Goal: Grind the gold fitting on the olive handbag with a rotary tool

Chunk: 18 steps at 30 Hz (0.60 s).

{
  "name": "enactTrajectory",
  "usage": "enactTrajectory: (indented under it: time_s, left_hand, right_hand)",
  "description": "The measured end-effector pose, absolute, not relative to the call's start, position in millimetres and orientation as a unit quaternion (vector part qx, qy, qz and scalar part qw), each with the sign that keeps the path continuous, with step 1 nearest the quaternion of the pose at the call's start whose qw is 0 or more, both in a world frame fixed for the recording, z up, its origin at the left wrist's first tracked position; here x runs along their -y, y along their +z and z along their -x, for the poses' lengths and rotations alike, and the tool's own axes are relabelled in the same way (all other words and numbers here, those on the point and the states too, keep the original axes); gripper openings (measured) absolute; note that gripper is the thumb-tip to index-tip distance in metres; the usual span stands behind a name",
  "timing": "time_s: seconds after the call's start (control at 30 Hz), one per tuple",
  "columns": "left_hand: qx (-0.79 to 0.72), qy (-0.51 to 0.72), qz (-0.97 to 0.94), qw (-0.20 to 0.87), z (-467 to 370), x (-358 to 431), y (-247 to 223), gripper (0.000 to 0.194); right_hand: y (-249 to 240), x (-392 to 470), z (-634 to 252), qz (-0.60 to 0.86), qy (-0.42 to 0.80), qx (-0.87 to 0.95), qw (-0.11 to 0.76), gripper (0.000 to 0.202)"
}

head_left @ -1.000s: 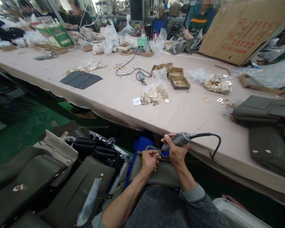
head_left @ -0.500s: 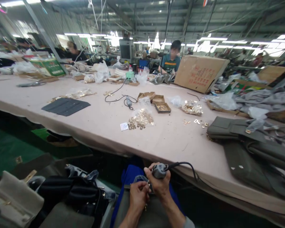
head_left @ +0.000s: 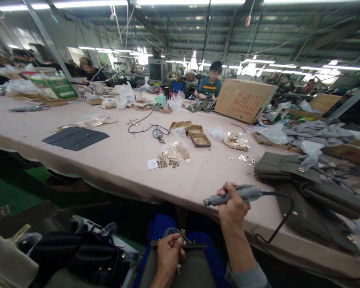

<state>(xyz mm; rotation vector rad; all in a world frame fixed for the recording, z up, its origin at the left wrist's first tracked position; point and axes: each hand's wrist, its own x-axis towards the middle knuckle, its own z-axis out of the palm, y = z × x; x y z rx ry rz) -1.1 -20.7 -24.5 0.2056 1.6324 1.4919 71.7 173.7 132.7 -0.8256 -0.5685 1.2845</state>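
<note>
My right hand is wrapped round a grey electric screwdriver, raised at the table's front edge with its tip pointing left and its cord trailing right. Low in my lap, my left hand pinches a small gold metal fitting. Under that hand, across my blue-clad legs, lies an olive-grey bag. The fingers partly cover where the fitting meets the bag, so I cannot tell whether it is attached. A second small gold piece shows just below the fingers.
On the pink-covered table are a bag of gold fittings, small cardboard boxes, another screwdriver and a dark panel. Olive bags lie right; black bags sit low left. A co-worker sits opposite.
My right hand has lifted the screwdriver away from my left hand, up and to the right, turning it sideways. My left hand stays in my lap with the gold fitting now showing. The view has shifted slightly.
</note>
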Motion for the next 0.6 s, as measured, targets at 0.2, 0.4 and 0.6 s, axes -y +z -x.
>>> enactTrajectory:
  time_s: [0.2,0.4,0.6]
  left_hand:
    - [-0.652,0.605,-0.078,0.451,2,21,-33,0.060]
    - [-0.647,0.608,-0.085,0.452,2,23,-43,0.065]
    - [-0.647,0.608,-0.091,0.452,2,24,-46,0.061]
  right_hand:
    - [121,-282,-97,0.390,0.540,0.092,0.740,0.039]
    - [87,-317,-96,0.469,0.487,0.020,0.736,0.036]
    - [68,-324,-86,0.497,0.475,0.011,0.726,0.030]
